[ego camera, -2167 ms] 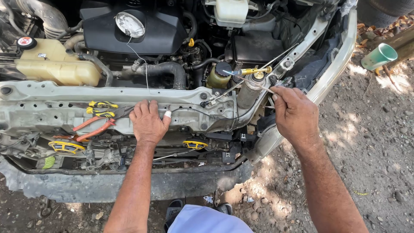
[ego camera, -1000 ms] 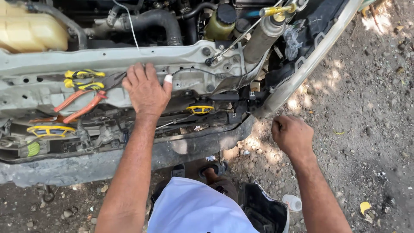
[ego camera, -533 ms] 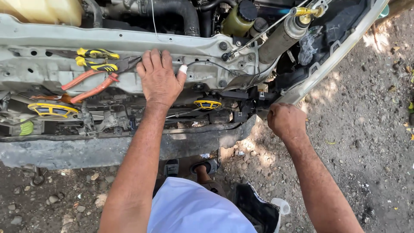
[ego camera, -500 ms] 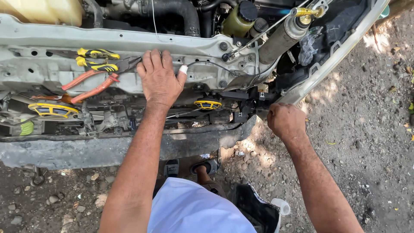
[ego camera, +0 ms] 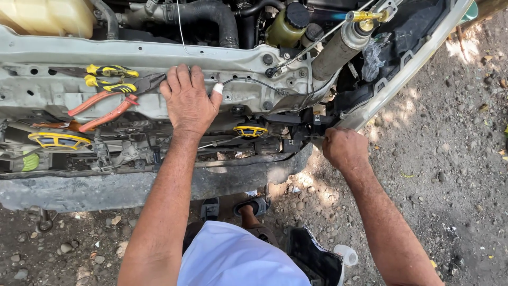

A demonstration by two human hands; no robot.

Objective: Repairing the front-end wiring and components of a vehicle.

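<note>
Left hand [ego camera: 188, 100] lies flat and open on the front panel [ego camera: 63, 58] beside the pliers [ego camera: 106, 106], while right hand [ego camera: 344, 148] is closed at the bracket [ego camera: 317, 124], contents unseen; advise keeping the brace firm and working the fitting squarely.

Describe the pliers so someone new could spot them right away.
Find the pale metal crossmember across the car's open front. Left of the left hand pressed on it lie the pliers, the only tool with orange-red handles; the neighbouring tools have yellow-and-black grips.
</note>
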